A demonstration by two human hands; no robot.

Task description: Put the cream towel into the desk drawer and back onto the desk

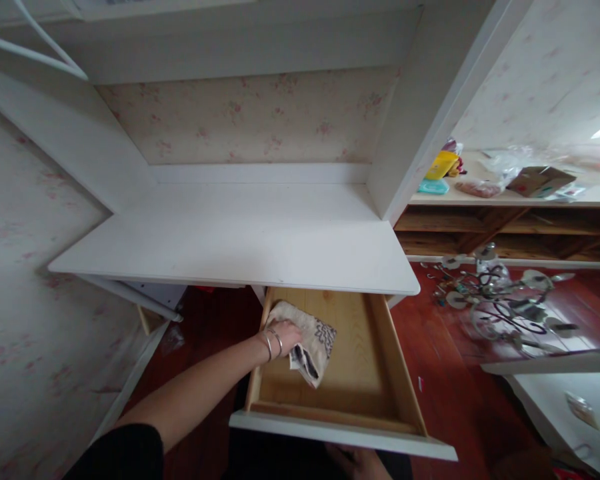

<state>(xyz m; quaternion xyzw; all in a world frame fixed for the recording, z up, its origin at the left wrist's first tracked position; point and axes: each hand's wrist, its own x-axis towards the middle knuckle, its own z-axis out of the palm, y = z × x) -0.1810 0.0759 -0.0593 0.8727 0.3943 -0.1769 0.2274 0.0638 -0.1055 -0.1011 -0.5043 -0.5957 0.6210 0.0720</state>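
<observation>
Inside a pulled-out wooden drawer (363, 360), my left hand (285, 335) presses on a folded beige cloth (316, 337) with a dark flower pattern, its fingers closed on the fabric. The cloth lies against the drawer's left side and bottom. Two bracelets circle the left wrist. My right hand (354, 459) is low in the view, just below the drawer's white front (340, 433). Shadow and the drawer front hide most of its fingers, so its grip does not show.
The white desk top (240, 233) overhangs the drawer's back. Side panels rise at both ends. On the right, a chandelier (510, 300) lies on the red floor (445, 373), before a low shelf unit (455, 227) holding a cardboard box (540, 181) and plastic bags.
</observation>
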